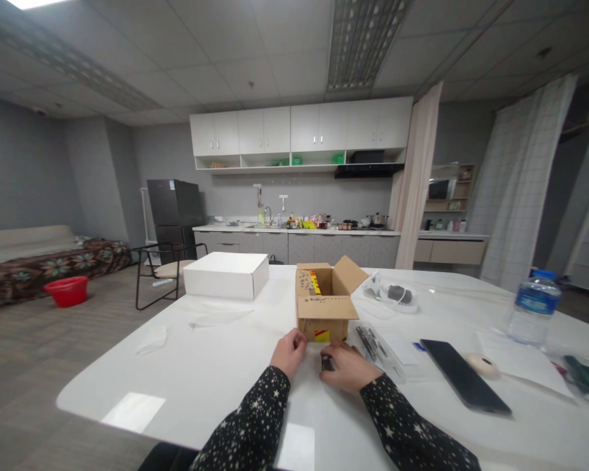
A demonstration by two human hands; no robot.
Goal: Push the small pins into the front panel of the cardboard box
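Note:
My left hand rests on the white table just in front of an open cardboard box, its fingers curled into a loose fist; nothing shows in it. My right hand lies beside it, fingers closed over a small dark object on the tabletop. Both sleeves are black with white stars. The box's flaps stand open and a red and yellow label shows inside it.
A closed white box sits at the far left of the table. To the right lie a clear packet of tools, a black phone, a water bottle, paper sheets and white earmuff-like gear. A kitchen counter lines the back wall.

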